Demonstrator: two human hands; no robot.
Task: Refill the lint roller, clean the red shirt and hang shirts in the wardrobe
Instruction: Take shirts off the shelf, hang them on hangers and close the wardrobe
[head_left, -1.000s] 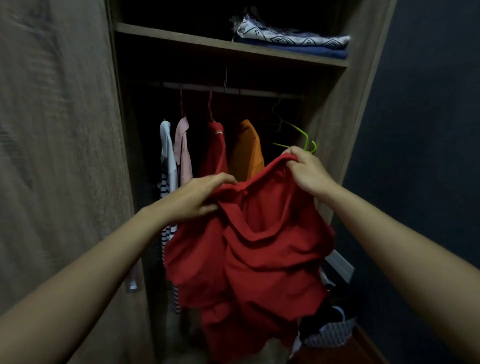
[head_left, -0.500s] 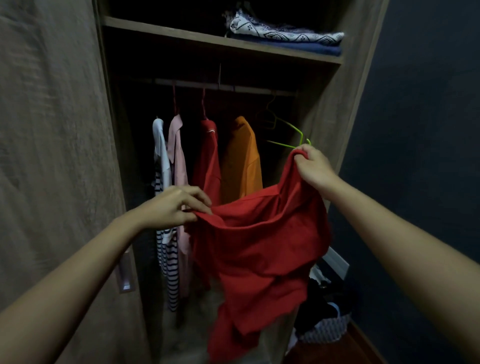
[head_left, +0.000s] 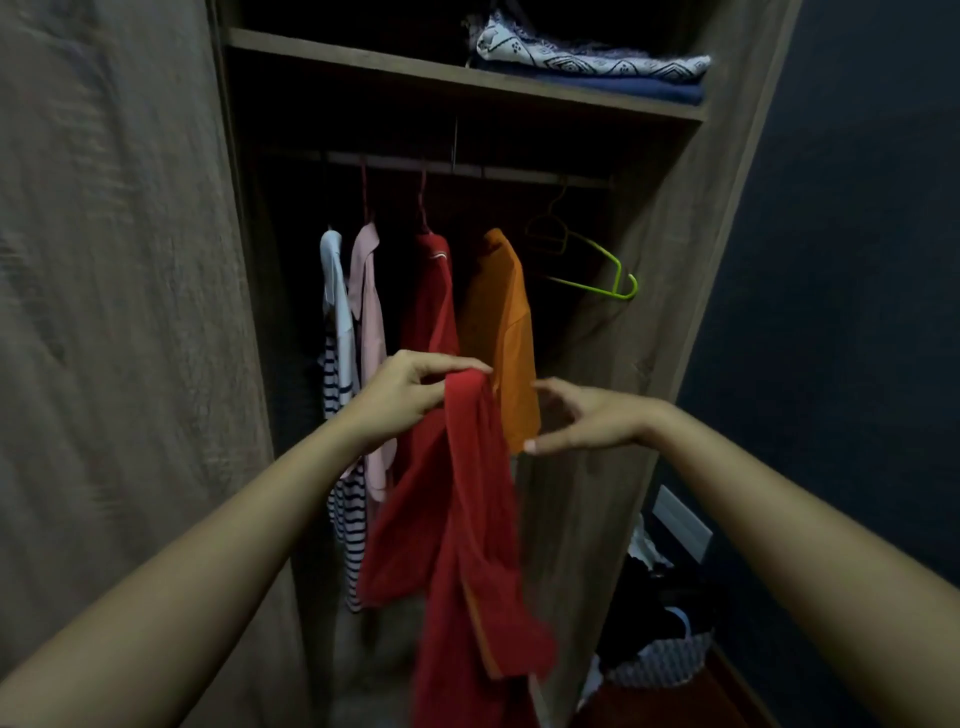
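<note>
The open wardrobe (head_left: 670, 291) fills the far view. Near its middle the red shirt (head_left: 475, 499) hangs in a long bunch from the left hand (head_left: 410, 397), which pinches its top edge. The right hand (head_left: 592, 421) is just right of it, fingers loosely spread, holding nothing. A green hanger (head_left: 615, 283) hangs far right.

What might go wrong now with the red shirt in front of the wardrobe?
Only the left hand pinches the red shirt, while the right hand is open beside it, so it may slip and fall. It hangs bunched, so putting it on the green hanger may be awkward.
</note>
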